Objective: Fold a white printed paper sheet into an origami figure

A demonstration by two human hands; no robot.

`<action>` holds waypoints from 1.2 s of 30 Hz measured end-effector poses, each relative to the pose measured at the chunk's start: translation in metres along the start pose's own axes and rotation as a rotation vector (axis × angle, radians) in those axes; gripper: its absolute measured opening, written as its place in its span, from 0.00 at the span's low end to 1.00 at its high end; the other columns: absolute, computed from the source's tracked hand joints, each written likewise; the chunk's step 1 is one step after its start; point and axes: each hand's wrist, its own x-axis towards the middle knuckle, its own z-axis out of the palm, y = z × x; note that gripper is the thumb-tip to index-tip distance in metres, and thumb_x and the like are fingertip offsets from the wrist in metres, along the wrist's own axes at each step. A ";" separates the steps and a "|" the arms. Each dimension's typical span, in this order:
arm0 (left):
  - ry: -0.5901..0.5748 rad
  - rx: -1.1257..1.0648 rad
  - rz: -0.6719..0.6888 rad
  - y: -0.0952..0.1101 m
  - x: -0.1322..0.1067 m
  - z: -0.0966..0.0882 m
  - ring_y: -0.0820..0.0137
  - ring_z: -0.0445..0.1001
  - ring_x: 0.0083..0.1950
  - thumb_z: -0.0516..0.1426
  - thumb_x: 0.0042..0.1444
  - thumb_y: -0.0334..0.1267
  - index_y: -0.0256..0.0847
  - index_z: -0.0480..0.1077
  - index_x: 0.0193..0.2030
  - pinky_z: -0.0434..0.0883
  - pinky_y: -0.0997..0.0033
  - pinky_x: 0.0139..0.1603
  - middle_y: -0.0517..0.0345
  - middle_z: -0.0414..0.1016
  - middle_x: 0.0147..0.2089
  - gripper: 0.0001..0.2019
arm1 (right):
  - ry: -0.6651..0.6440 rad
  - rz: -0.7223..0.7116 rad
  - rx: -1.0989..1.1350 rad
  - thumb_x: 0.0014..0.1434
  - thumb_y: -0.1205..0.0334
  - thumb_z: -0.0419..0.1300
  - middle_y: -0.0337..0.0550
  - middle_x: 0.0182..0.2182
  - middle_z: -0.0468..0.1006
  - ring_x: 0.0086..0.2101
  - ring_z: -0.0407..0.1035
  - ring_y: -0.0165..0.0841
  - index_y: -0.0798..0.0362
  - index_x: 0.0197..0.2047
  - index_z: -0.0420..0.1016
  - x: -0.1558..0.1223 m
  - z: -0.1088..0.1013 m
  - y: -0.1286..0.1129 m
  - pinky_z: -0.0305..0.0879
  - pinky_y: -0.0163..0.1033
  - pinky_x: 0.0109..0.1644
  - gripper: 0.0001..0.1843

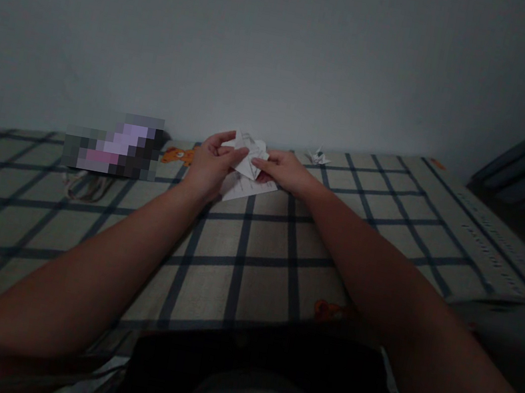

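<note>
Both my arms reach forward over a checked bed sheet point(250, 269). My left hand point(211, 164) and my right hand point(283, 170) pinch a partly folded piece of white paper point(251, 152) between them, held just above the sheet. The left thumb and fingers close on its left side, the right fingers on its right corner. A flat sheet of white paper point(250, 187) lies on the bed directly under the hands.
A small folded white paper figure point(319, 158) sits near the wall at the back right. A blurred purple object point(116, 145) and a pale cord point(84, 185) lie at the left. Orange cartoon prints mark the sheet. A dark bag rests on my lap point(263, 366).
</note>
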 end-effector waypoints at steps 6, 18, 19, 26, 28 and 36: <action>-0.038 0.008 -0.033 0.005 -0.004 0.004 0.72 0.76 0.27 0.68 0.42 0.32 0.40 0.68 0.52 0.74 0.72 0.33 0.61 0.78 0.31 0.28 | 0.023 -0.021 -0.096 0.60 0.66 0.63 0.37 0.21 0.73 0.24 0.68 0.25 0.58 0.27 0.72 -0.001 0.001 -0.003 0.65 0.31 0.31 0.10; 0.014 -0.029 -0.004 0.005 -0.005 0.005 0.74 0.76 0.29 0.71 0.40 0.36 0.42 0.69 0.48 0.73 0.75 0.32 0.61 0.78 0.32 0.26 | 0.000 0.030 -0.120 0.56 0.65 0.65 0.37 0.22 0.74 0.24 0.69 0.25 0.57 0.30 0.70 -0.003 0.002 -0.005 0.60 0.30 0.27 0.09; 0.027 -0.036 -0.011 0.006 -0.005 0.005 0.74 0.75 0.28 0.71 0.40 0.37 0.42 0.69 0.48 0.72 0.75 0.31 0.62 0.78 0.32 0.27 | -0.006 0.015 -0.111 0.56 0.65 0.65 0.37 0.22 0.73 0.24 0.68 0.26 0.57 0.30 0.69 -0.003 0.002 -0.004 0.60 0.31 0.27 0.08; 0.093 -0.110 -0.073 0.008 -0.004 0.003 0.74 0.76 0.34 0.69 0.47 0.37 0.44 0.68 0.47 0.73 0.76 0.37 0.61 0.76 0.35 0.22 | 0.121 -0.087 -0.106 0.57 0.67 0.62 0.33 0.23 0.69 0.24 0.64 0.24 0.54 0.29 0.65 0.001 0.002 -0.002 0.59 0.32 0.30 0.09; 0.107 -0.121 -0.118 0.008 -0.004 0.004 0.74 0.76 0.38 0.68 0.48 0.36 0.44 0.69 0.44 0.75 0.74 0.41 0.60 0.76 0.38 0.18 | 0.232 -0.149 -0.195 0.58 0.65 0.61 0.33 0.23 0.68 0.25 0.63 0.24 0.53 0.29 0.63 0.003 -0.001 -0.001 0.58 0.32 0.31 0.10; -0.027 -0.135 -0.251 0.015 -0.009 0.009 0.68 0.77 0.43 0.63 0.55 0.51 0.39 0.73 0.39 0.76 0.68 0.46 0.51 0.76 0.41 0.16 | 0.321 -0.401 -0.619 0.55 0.69 0.58 0.37 0.28 0.70 0.30 0.63 0.28 0.54 0.35 0.66 0.001 -0.012 0.001 0.58 0.36 0.37 0.04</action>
